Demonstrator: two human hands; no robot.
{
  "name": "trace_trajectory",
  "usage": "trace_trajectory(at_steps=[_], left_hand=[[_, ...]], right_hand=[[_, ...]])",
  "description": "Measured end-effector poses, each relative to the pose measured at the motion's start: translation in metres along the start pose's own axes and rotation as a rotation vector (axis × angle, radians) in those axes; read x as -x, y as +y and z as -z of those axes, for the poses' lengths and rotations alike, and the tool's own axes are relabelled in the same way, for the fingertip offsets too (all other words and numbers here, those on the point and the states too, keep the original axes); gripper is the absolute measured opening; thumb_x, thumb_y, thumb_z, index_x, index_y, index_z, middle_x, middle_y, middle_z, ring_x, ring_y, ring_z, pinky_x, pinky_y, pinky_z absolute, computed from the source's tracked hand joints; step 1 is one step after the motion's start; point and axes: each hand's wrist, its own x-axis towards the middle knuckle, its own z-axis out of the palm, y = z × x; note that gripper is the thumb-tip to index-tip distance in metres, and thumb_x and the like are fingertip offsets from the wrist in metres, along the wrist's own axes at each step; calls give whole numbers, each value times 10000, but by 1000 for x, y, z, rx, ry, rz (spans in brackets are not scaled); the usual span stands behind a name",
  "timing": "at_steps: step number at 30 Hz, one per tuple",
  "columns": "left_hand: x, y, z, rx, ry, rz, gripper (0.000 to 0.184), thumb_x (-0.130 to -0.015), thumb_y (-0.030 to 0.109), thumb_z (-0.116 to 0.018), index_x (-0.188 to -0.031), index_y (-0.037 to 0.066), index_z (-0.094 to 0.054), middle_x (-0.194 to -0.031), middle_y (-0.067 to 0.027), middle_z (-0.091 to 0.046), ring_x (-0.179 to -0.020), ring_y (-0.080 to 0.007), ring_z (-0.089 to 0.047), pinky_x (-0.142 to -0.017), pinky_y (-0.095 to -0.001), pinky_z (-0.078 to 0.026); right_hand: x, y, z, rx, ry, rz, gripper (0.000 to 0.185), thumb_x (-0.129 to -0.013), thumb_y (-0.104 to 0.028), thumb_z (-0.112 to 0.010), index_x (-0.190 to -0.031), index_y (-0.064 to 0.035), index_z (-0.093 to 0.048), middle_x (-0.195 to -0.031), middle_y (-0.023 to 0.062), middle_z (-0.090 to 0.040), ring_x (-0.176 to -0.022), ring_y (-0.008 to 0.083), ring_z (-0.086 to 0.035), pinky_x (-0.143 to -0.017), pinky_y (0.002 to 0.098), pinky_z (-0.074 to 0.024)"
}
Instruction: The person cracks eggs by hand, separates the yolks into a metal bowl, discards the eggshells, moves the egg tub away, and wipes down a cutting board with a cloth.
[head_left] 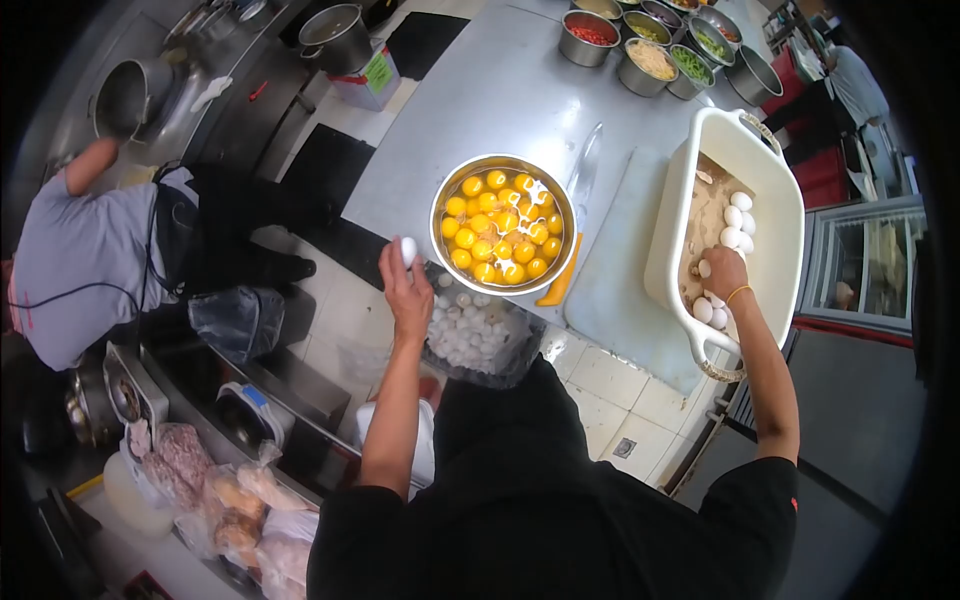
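My left hand (404,292) is closed around a white egg (408,252), just left of a steel bowl (437,232). Many raw yolks (489,202) in clear egg white fill that bowl. On the right, my right hand (724,272) reaches down into a white plastic tub (675,200), its fingers curled round an egg (704,268). More white eggs (740,220) lie along the tub's far side, and a few sit below my fingers. Beneath the table edge, a bin lined with a dark bag holds eggshells (468,335).
A knife (563,270) with an orange handle lies beside the bowl, next to a pale cutting board (625,250). Steel containers of chopped food (648,60) stand at the table's back. On the left, a person in a grey shirt (95,255) works at a counter.
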Motion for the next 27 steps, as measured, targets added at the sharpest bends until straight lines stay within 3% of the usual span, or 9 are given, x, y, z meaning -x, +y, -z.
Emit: trace_trajectory(at_steps=[3,4,6,9,13,14,17,20,27], left_hand=[[-4,-6,1,-30,-145,49,418,-939,51,-592,-1344,-26,-524,-1279,-259,-524,-1143,-422,-555,-961,-426,-479],[-8,-8,3,-88,-102,-46,410,-945,58,-599,-1342,-17,-529,-1229,-204,-573,-1037,-338,-620,-888,-383,-521],[-10,-6,15,260,-146,273,404,-963,74,-590,-1356,5,-526,-1141,-173,-623,-935,-267,-653,-807,-328,-539],[-32,25,41,787,-203,507,387,-975,89,-586,-1349,4,-532,-1058,-119,-659,-783,-152,-655,-651,-261,-548],[-65,71,65,996,-435,521,405,-971,116,-595,-1337,-42,-519,-1050,-136,-658,-746,-152,-647,-587,-274,-560],[-72,80,66,1018,-494,518,399,-967,116,-603,-1328,-39,-531,-1051,-138,-656,-732,-147,-642,-573,-269,-560],[-89,98,59,1039,-616,486,351,-972,138,-607,-1266,-45,-550,-1030,-139,-661,-694,-133,-636,-530,-246,-555],[-100,102,50,1024,-746,469,297,-973,150,-614,-1190,-43,-552,-1042,-135,-664,-691,-124,-641,-523,-243,-556],[-104,104,29,914,-832,327,394,-856,-39,-682,-1230,-74,-562,-1040,-104,-662,-723,-112,-641,-566,-230,-539]], right_hand=[[9,-9,28,-255,169,-56,320,-716,-79,-723,-1035,-57,-716,-912,145,-674,-834,311,-662,-767,397,-557],[6,-12,38,-612,231,-142,309,-734,-70,-702,-1043,-51,-708,-893,122,-668,-808,278,-658,-746,381,-560],[5,-25,56,-1336,328,-321,290,-771,-51,-659,-1059,-41,-692,-853,76,-658,-757,213,-650,-704,349,-567],[29,-77,106,-1976,309,50,229,-827,-56,-621,-1051,-35,-662,-854,45,-649,-760,136,-633,-683,286,-556],[35,-184,132,-1265,419,238,120,-803,-82,-738,-870,-22,-659,-822,37,-657,-762,139,-635,-707,286,-539],[17,-205,116,-1161,550,504,189,-765,-98,-795,-889,-3,-688,-822,45,-678,-777,144,-652,-718,300,-533],[6,-260,133,-1024,432,758,437,-735,-254,-788,-1096,-22,-704,-950,163,-722,-827,308,-702,-798,374,-547],[-16,-285,123,-960,419,928,464,-730,-283,-761,-1141,-76,-706,-961,194,-715,-830,370,-686,-811,399,-547],[-24,-287,112,-997,363,897,406,-728,-208,-752,-1113,-82,-727,-913,195,-713,-835,351,-685,-811,394,-544]])
